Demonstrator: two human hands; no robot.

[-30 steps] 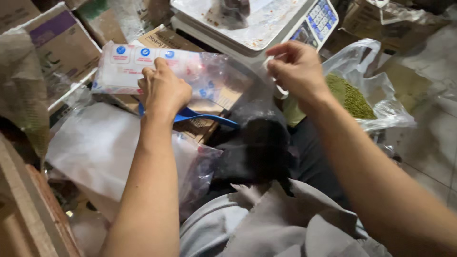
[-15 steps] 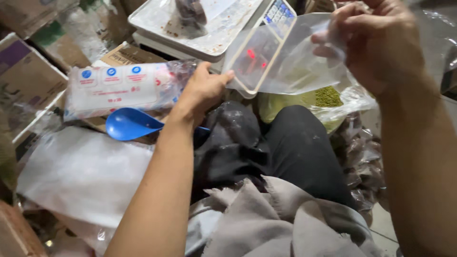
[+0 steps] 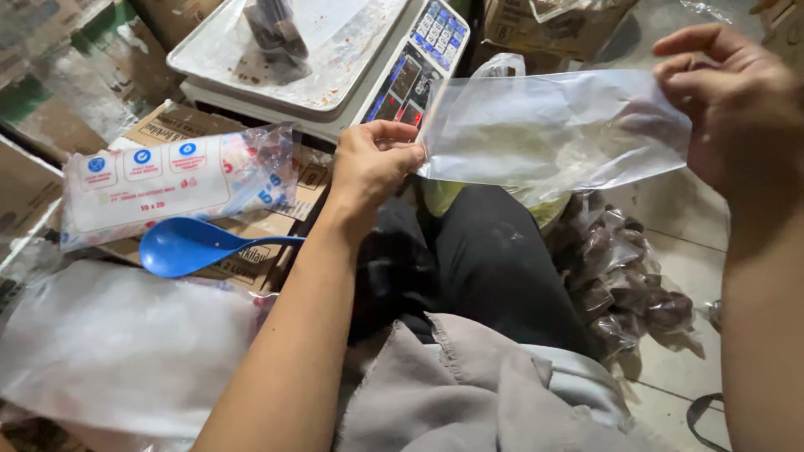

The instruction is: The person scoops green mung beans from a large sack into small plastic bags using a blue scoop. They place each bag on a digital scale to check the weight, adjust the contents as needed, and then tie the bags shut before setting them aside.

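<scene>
Both hands hold one clear, empty plastic bag (image 3: 553, 134) stretched flat above my lap. My left hand (image 3: 373, 163) pinches its left edge and my right hand (image 3: 737, 109) grips its right end. Below my left arm a blue plastic scoop (image 3: 188, 245) lies on a cardboard box (image 3: 243, 251). A pack of clear plastic bags (image 3: 167, 180) with red and blue print rests just left of my left hand.
A white digital weighing scale (image 3: 331, 63) with a small dark-filled bag (image 3: 276, 29) on its tray stands ahead. Several small packets of dark brown goods (image 3: 624, 285) lie at the right of my knee. Large plastic sheeting (image 3: 117, 343) and cardboard boxes crowd the left.
My left hand has left the pack of bags and taken the left edge of the clear bag. The right hand has spread that bag out flat between both hands.
</scene>
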